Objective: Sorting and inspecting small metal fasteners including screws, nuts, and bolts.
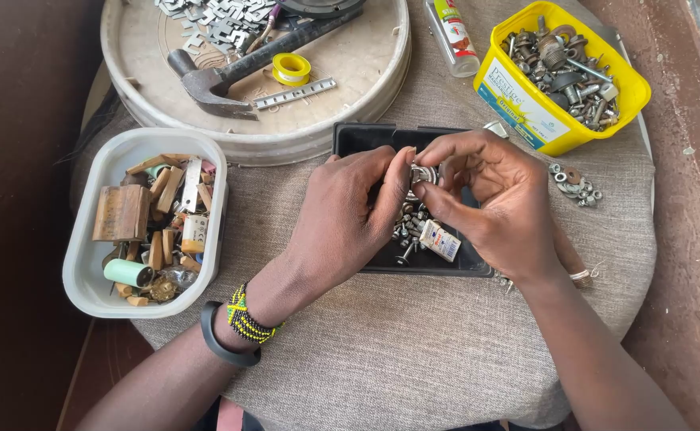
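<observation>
Both of my hands meet over a black tray [358, 137] of small screws and bolts [408, 227]. My left hand [346, 219] and my right hand [490, 195] pinch a small silver metal part [422, 173] between their fingertips. A small white and red tube [441, 240] lies in the tray under my right hand. My left wrist wears a black band and a beaded bracelet [246, 318].
A white tub [94, 275] of wooden bits and odd parts stands at the left. A round tray [382, 76] at the back holds a hammer [230, 73], yellow tape roll and metal strips. A yellow tub [518, 112] of bolts sits at right, loose washers [577, 185] beside it.
</observation>
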